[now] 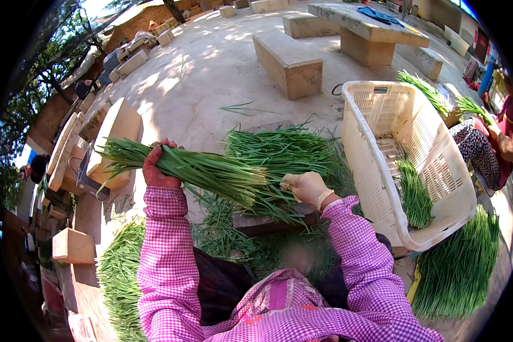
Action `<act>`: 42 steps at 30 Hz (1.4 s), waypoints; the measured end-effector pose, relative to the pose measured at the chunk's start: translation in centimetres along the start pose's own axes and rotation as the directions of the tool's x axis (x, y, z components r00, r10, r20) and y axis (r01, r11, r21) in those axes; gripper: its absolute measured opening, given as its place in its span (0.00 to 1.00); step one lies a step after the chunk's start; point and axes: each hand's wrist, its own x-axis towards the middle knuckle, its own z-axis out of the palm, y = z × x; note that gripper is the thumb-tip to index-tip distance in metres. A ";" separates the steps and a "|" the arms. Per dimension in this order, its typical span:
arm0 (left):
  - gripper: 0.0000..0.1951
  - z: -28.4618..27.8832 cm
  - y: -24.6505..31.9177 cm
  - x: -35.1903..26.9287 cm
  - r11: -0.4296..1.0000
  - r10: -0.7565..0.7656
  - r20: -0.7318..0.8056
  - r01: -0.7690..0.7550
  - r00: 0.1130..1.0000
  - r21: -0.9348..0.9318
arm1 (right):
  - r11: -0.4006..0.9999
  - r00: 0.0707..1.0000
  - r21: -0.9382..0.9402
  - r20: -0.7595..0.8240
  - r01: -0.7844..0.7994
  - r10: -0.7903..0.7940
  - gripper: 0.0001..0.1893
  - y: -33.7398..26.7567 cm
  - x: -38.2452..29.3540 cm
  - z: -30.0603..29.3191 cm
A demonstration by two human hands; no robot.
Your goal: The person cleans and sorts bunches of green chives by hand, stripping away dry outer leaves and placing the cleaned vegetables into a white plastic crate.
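My left hand (159,164) is wrapped around a thick bundle of long green stalks, likely garlic chives (213,171), its pale cut ends pointing right. My right hand (307,187), in a thin pale glove, has its fingers pinched at the stalks just right of those ends; what exactly is between the fingertips is too small to tell. Under and behind it a loose heap of the same greens (282,149) lies on a low dark block (273,223). Scattered leaves (222,233) cover the ground below the block.
A white plastic crate (370,171) holding a bundle (414,194) stands at the right. Greens lie at far right (457,265) and lower left (122,278). Stone benches (288,60) and a stone table (367,25) stand beyond. Another person (502,141) sits at the right edge, holding greens.
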 end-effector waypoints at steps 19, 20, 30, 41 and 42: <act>0.08 4.4 -8.0 -8.1 0.918 0.295 0.345 -0.365 0.891 0.156 | -0.591 0.989 0.803 -0.015 -0.076 -0.147 0.37 -12.6 1.9 8.1; 0.08 4.5 -8.3 -9.3 0.901 0.242 0.473 -0.377 0.847 0.214 | -0.663 0.995 0.748 -0.064 -0.002 -0.075 0.36 -12.5 2.1 7.7; 0.36 1.0 -5.5 -8.2 0.609 -0.243 0.400 -0.182 0.884 0.772 | -0.456 0.889 0.787 -0.244 0.415 0.389 0.21 -6.4 1.5 0.1; 0.31 -1.4 -12.9 -8.2 0.382 -0.851 -0.018 0.642 0.525 0.665 | -0.099 0.895 0.951 -0.235 0.292 0.380 0.23 -5.0 1.9 6.4; 0.25 -0.3 -12.3 -8.7 0.525 -0.742 -0.062 0.636 0.668 0.566 | -0.246 0.900 0.898 -0.272 0.365 0.341 0.24 -4.7 1.8 4.9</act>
